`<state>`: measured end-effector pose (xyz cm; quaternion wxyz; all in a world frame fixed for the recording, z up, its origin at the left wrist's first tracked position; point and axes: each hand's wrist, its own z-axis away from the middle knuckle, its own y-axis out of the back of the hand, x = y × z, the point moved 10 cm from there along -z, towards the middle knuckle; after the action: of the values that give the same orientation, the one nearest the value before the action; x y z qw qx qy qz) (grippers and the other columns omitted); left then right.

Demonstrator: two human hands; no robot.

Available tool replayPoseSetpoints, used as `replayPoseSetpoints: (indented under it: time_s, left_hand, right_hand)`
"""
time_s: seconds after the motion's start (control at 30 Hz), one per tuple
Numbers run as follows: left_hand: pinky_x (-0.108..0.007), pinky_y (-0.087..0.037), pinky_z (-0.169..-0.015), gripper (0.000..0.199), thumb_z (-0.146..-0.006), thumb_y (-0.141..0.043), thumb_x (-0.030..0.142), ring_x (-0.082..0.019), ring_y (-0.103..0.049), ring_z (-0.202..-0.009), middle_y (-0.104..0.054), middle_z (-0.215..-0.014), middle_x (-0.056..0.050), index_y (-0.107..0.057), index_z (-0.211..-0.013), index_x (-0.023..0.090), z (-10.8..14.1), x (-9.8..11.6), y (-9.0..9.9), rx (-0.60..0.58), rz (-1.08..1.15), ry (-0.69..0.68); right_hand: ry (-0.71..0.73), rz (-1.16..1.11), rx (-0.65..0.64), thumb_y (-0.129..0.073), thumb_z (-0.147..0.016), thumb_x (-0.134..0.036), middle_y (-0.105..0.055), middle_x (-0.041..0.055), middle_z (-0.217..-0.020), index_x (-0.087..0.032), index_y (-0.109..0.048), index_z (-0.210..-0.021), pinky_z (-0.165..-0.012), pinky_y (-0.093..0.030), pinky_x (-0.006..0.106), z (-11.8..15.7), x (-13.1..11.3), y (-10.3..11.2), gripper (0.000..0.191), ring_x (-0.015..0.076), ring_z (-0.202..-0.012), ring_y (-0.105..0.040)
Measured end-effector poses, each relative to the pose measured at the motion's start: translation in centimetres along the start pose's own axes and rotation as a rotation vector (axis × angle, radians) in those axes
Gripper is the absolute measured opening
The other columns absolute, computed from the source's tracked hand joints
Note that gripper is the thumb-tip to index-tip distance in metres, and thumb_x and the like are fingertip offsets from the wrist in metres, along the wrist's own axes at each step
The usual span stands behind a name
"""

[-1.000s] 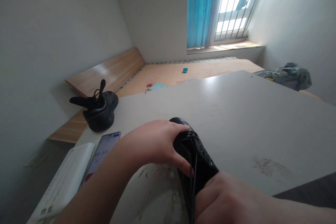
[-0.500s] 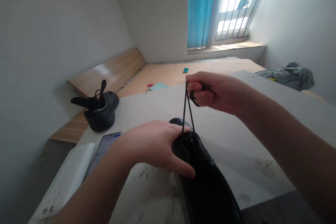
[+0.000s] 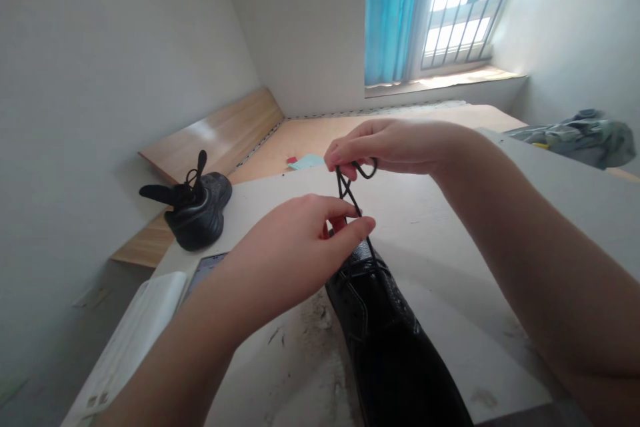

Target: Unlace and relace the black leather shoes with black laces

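Observation:
A black leather shoe [image 3: 385, 340] lies in front of me on a white board, its toe towards me. Two strands of black shoelace [image 3: 356, 203] rise from its top eyelets and cross below my right hand [image 3: 385, 147]. That hand is closed on the upper ends of the lace, and a small loop sticks out beneath its fingers. Lower down, my left hand [image 3: 310, 247] has its thumb and forefinger closed round one strand, just above the shoe's opening. The left hand's other fingers are partly hidden.
Another black shoe [image 3: 200, 217] stands at the left with its tongue and laces upright. Near it lie a phone [image 3: 207, 267], partly covered by my forearm, and a white case-like object [image 3: 145, 320]. Grey-green cloth [image 3: 585, 137] lies at the far right.
My left hand has lifted off the shoe to the lace, its thumb and forefinger coming together there. My right hand has shifted left and turned over; the strands now cross.

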<state>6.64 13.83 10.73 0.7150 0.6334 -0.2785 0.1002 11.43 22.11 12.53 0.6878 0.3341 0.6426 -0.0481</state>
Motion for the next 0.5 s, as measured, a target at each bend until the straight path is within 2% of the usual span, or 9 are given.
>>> replayPoseSetpoints:
  time_s: [0.1,0.17,0.27,0.37,0.43,0.5]
  left_hand:
    - [-0.027,-0.034,-0.055,0.036,-0.09,-0.053,0.052,-0.016,-0.051,-0.064,-0.062,-0.074,0.0,-0.069,-0.08,0.021,-1.0,-0.6,-1.0,-0.032,0.139,0.008]
    - [-0.027,-0.038,-0.058,0.028,-0.086,-0.058,0.046,-0.015,-0.051,-0.069,-0.059,-0.076,0.001,-0.067,-0.078,0.021,-1.5,-1.0,-0.7,-0.025,0.348,-0.002]
    - [-0.024,-0.044,-0.063,0.026,-0.087,-0.054,0.034,-0.015,-0.054,-0.075,-0.056,-0.076,0.001,-0.056,-0.066,0.019,-1.6,-1.5,0.6,-0.025,0.69,-0.019]
    - [-0.023,-0.05,-0.068,0.037,-0.094,-0.046,0.031,-0.014,-0.058,-0.077,-0.058,-0.075,-0.001,-0.048,-0.059,0.019,-1.4,-2.2,3.0,0.049,0.857,-0.045]
    - [-0.026,-0.055,-0.073,0.042,-0.097,-0.042,0.03,-0.015,-0.062,-0.078,-0.061,-0.074,-0.002,-0.048,-0.057,0.019,-1.0,-2.5,4.8,0.126,0.949,-0.083]
    - [-0.03,-0.058,-0.075,0.043,-0.099,-0.038,0.026,-0.016,-0.066,-0.076,-0.063,-0.071,-0.002,-0.049,-0.057,0.018,-0.8,-2.9,6.0,0.184,1.045,-0.103]
  right_hand:
    - [-0.019,-0.212,-0.066,-0.063,-0.093,-0.03,-0.061,0.0015,-0.074,-0.015,-0.066,-0.068,-0.068,-0.043,0.023,-0.5,0.5,-1.2,0.029,0.0114,-0.075,-0.056]
    - [-0.007,-0.381,-0.129,-0.064,-0.092,-0.031,-0.063,0.0008,-0.071,-0.013,-0.064,-0.067,-0.072,-0.048,0.024,-0.8,0.5,-1.9,0.031,0.0109,-0.071,-0.059]
    - [0.005,-0.599,-0.154,-0.063,-0.094,-0.032,-0.066,-0.0007,-0.072,-0.013,-0.065,-0.075,-0.078,-0.054,0.028,-1.2,1.2,-1.5,0.027,0.0117,-0.071,-0.066]
    - [0.017,-0.773,-0.196,-0.062,-0.094,-0.03,-0.068,-0.0016,-0.072,-0.014,-0.065,-0.081,-0.082,-0.058,0.032,-1.6,2.1,-0.9,0.02,0.0168,-0.082,-0.072]
    - [0.027,-0.861,-0.295,-0.063,-0.093,-0.027,-0.069,-0.0024,-0.072,-0.015,-0.063,-0.081,-0.07,-0.059,0.025,-1.6,2.2,-1.2,0.017,0.0138,-0.073,-0.072]
    - [0.015,-0.905,-0.426,-0.064,-0.093,-0.029,-0.071,-0.0016,-0.078,-0.015,-0.063,-0.084,-0.049,-0.049,0.013,-1.4,2.1,-2.3,0.017,0.0061,-0.055,-0.064]
